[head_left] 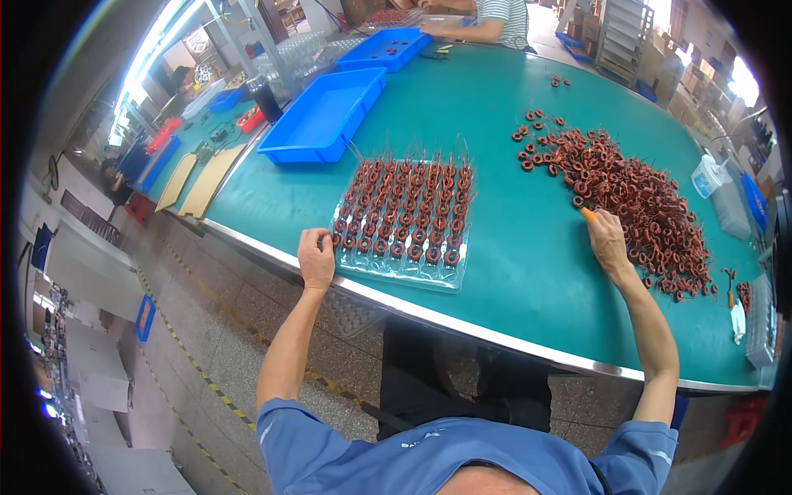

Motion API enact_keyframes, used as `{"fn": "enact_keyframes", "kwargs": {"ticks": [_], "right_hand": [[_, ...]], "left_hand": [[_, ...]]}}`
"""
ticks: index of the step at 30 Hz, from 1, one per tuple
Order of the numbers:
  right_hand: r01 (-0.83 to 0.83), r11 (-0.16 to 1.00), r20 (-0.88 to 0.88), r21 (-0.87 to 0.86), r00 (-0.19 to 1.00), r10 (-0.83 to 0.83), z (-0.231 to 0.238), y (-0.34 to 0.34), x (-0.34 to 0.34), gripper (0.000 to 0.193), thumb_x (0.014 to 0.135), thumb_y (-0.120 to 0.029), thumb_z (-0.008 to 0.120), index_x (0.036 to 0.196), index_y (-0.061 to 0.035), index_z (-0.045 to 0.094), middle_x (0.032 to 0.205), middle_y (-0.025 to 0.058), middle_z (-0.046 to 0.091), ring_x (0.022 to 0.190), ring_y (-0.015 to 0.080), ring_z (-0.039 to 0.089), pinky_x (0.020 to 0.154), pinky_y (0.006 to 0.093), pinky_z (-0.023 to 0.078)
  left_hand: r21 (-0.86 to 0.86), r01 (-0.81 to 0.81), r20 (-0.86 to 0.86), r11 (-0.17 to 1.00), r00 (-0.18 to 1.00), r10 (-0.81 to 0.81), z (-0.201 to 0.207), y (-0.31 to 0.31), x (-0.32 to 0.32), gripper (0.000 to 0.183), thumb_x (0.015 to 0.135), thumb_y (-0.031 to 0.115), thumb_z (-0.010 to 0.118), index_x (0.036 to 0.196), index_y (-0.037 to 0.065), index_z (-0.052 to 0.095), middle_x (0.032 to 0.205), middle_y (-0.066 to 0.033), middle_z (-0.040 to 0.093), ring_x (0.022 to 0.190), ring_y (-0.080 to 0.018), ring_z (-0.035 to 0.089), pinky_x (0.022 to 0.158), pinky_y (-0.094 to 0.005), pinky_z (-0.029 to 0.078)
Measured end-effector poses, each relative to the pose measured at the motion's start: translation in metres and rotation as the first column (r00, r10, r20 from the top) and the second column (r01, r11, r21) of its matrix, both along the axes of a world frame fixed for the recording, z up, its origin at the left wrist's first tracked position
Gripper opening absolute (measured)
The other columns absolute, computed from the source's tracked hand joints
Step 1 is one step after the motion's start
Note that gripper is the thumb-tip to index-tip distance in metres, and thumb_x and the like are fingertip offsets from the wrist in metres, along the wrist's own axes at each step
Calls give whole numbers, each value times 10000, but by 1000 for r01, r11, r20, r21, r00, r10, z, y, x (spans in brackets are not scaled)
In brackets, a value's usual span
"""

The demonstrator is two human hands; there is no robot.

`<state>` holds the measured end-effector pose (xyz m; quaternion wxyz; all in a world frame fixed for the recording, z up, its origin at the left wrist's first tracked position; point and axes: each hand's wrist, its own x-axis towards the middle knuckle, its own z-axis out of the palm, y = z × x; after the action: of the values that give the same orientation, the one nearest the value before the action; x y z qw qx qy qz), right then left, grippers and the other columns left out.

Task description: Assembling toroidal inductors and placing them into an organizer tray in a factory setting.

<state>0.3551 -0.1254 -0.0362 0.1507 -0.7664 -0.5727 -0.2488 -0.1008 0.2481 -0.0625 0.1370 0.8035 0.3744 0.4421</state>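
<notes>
A clear plastic tray [450, 279] lies on the green table, filled with rows of copper-wound ring coils [404, 210] whose wire leads stick up. My left hand [316, 257] grips the tray's near left corner, fingers curled over its edge. My right hand [608, 242] rests at the near edge of a large loose heap of the same coils [635, 198], with an orange cot on one fingertip. Whether it holds a coil is hidden.
An empty blue bin [326, 120] sits behind the tray, another blue bin [384, 49] farther back by a person in a striped shirt [499, 16]. A clear box [730, 206] stands at the right. The table's metal rim [462, 326] runs in front.
</notes>
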Motion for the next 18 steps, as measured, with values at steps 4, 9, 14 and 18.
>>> {"fn": "enact_keyframes", "kwargs": {"ticks": [4, 9, 14, 18], "right_hand": [[276, 882, -685, 383, 725, 71, -3, -11, 13, 189, 941, -84, 550, 1080, -30, 666, 795, 59, 688, 671, 143, 621, 605, 296, 488], [354, 867, -716, 350, 698, 5, 47, -11, 0, 215, 936, -87, 532, 1081, -15, 673, 802, 34, 700, 665, 71, 605, 565, 208, 457], [345, 844, -733, 411, 675, 81, 62, -9, -1, 221, 937, -102, 531, 1075, 0, 670, 840, 41, 708, 726, 70, 630, 622, 220, 476], [301, 792, -666, 531, 727, 170, 65, -11, 2, 218, 928, -112, 557, 1084, -16, 675, 862, 26, 715, 719, 52, 619, 628, 210, 474]], "left_hand": [[-48, 13, -8, 999, 1000, -13, 1, -1, 8, 57, 843, 54, 587, 887, 23, 605, 897, -129, 581, 833, -310, 590, 737, -395, 474], [-57, 6, 20, 998, 1000, -4, 6, -2, 3, 68, 847, 50, 585, 894, 17, 623, 889, -133, 592, 804, -302, 598, 719, -394, 479], [-9, 42, 39, 999, 998, -41, 20, 5, -3, 110, 875, 59, 584, 948, -6, 636, 895, -111, 607, 849, -222, 602, 772, -308, 475], [-97, 14, 293, 995, 956, 15, 45, -42, -1, 93, 924, 57, 551, 987, 27, 612, 956, -76, 575, 887, -191, 571, 781, -297, 476]]}}
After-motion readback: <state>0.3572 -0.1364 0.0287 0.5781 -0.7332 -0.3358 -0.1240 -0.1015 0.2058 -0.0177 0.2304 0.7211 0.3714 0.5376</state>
